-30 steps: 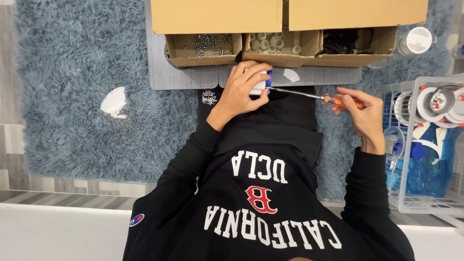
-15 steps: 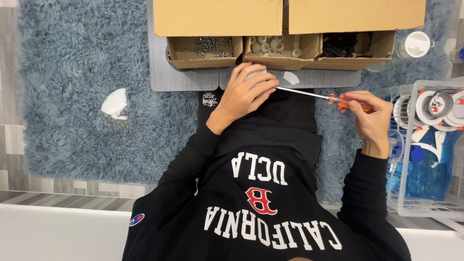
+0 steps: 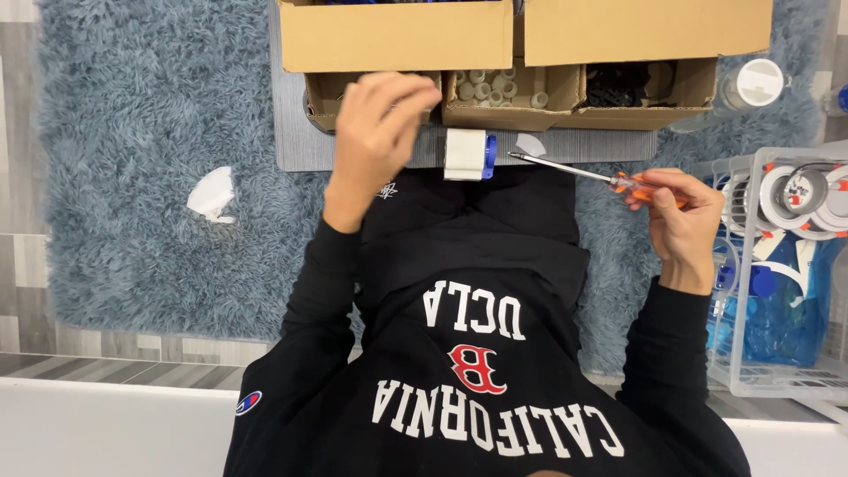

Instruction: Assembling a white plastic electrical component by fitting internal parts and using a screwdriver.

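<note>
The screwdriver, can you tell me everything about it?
The screwdriver has a thin, shiny metal shaft and an orange, see-through-looking handle. It lies almost level, tip pointing left toward a small white block with a blue end. The tip hangs just short of it, touching nothing. Only the right hand touches it, fingers wrapped round the handle, hiding most of it.

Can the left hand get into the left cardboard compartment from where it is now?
Probably yes. The left hand is raised right over the left compartment, fingers curled at its open top. Nothing shows between them, though the hand hides most of the contents.
</note>
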